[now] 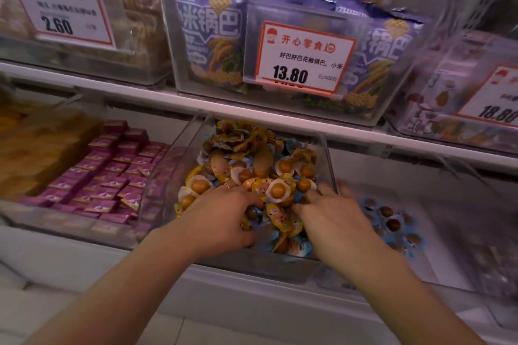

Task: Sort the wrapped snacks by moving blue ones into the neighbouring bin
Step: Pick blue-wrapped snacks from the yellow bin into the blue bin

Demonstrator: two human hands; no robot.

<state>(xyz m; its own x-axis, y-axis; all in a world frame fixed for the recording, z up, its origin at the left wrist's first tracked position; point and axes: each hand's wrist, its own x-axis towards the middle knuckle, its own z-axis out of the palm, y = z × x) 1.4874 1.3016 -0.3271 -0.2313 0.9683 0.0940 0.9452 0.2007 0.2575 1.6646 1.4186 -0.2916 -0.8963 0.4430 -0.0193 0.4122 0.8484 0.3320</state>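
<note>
Both hands are being pushed into the middle bin [179,165], a clear tub heaped with yellow snacks [277,190] and blue snacks [301,246] mixed together. The left hand [221,216] is being laid palm-down on the heap, its fingers curled into the wrappers; whether anything is being pinched cannot be told, since the fingertips are being hidden by the snacks. The right hand [333,216] is being spread over the heap's right side, fingers loosely apart and blurred, nothing visibly being gripped. More blue snacks, the sorted ones [392,224], are being kept in the right bin [462,218] just beside it. Purple packets [112,182] are being displayed in the tub on the left.
</note>
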